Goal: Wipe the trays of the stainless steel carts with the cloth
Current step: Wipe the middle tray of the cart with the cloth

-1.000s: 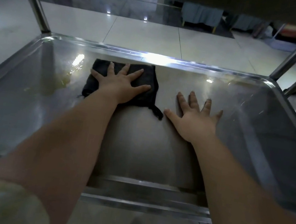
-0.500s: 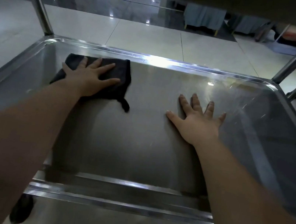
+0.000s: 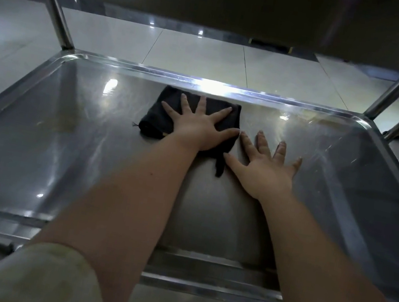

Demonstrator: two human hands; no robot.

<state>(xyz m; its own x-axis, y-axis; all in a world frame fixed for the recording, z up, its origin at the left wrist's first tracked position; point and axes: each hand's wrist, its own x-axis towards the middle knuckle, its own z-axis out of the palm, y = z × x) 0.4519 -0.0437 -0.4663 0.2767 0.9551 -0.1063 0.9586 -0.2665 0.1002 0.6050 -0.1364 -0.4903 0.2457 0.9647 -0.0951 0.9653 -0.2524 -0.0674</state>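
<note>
Cloth (image 3: 158,115) under flat left hand (image 3: 198,127), steel tray (image 3: 36,151)

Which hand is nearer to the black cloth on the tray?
Left. The left hand lies flat on top of the black cloth. The right hand rests on the bare tray just right of it, beside its edge.

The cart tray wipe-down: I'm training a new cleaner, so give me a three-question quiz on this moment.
1. True or false: the left hand is pressed flat on the black cloth.
2. Where does the right hand rest? A) on the cloth B) flat on the bare tray C) on a cart post
3. Fill in: the cloth lies near the tray's ____ rim.

Key: 1 true; 2 B; 3 far.
</note>
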